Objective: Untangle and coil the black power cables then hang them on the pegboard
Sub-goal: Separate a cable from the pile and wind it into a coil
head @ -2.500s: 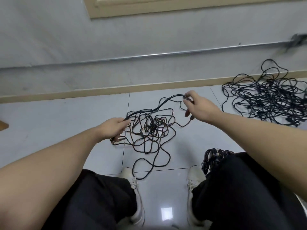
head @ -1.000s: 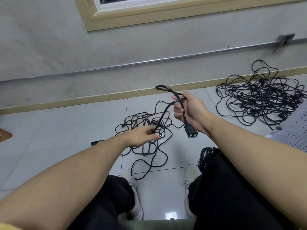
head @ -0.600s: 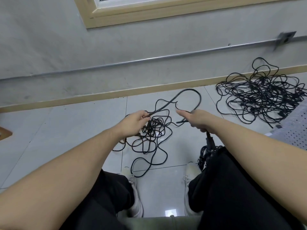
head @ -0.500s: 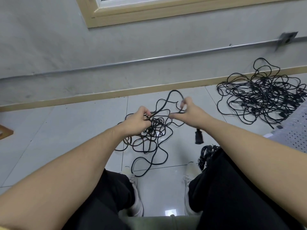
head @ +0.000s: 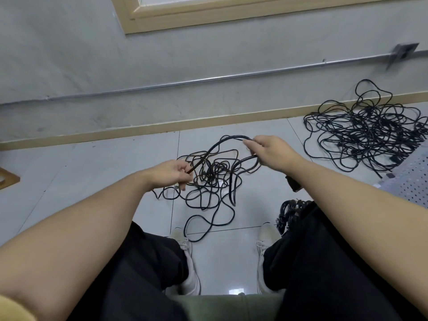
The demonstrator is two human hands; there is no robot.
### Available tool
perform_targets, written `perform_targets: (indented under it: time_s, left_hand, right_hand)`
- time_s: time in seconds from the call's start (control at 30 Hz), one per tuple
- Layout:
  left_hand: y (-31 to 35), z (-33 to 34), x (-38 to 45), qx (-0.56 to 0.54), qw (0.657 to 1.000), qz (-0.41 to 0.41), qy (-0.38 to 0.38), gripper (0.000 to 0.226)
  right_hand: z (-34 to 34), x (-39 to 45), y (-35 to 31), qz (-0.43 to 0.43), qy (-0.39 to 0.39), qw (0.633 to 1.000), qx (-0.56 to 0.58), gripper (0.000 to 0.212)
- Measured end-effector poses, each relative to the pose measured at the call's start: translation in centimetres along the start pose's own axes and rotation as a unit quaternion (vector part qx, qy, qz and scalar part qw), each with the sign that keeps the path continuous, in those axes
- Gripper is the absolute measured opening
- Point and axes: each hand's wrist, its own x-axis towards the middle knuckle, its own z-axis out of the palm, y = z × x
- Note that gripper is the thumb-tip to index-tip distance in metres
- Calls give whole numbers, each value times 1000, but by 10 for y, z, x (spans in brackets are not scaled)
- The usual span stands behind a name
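The hands are drawing apart since a moment ago, the left hand (head: pixel 172 173) and right hand (head: pixel 271 151) each gripping the cable (head: pixel 228 138) above the floor tangle (head: pixel 212 179). Coiling is barely beginning; the big pile (head: pixel 368 133) is lying untouched beside the pegboard (head: pixel 412 184).

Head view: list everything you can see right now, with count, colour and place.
Tangled cable: one, black, floor centre, held by both hands.
Cable pile: one, black, floor far right.
Coiled cable: one, black, beside right knee.
Connector: one, black, hanging under right forearm.
Pegboard: one, white, right edge.
Conduit pipe: one, grey, along wall.
Shoes: two, white, floor.
Left hand: pinches the cable.
Right hand: grips cable loops.
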Motion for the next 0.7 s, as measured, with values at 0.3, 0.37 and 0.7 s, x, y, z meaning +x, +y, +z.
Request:
perform_targets:
  time_s: [0.3, 0.37, 0.7]
  left_hand:
    - [-2, -7, -7, -9, 997, 30, 73, 29]
    - [12, -2, -8, -35, 995, 48, 82, 29]
    - [51, 21, -12, 9, 989, 146, 14, 31]
  right_hand:
    - [-11, -2, 21, 113, -13, 988, -102, 61]
    - [-6, -4, 14, 37, -20, 992, -123, 80]
    - [20, -12, -29, -187, -74, 934, -295, 44]
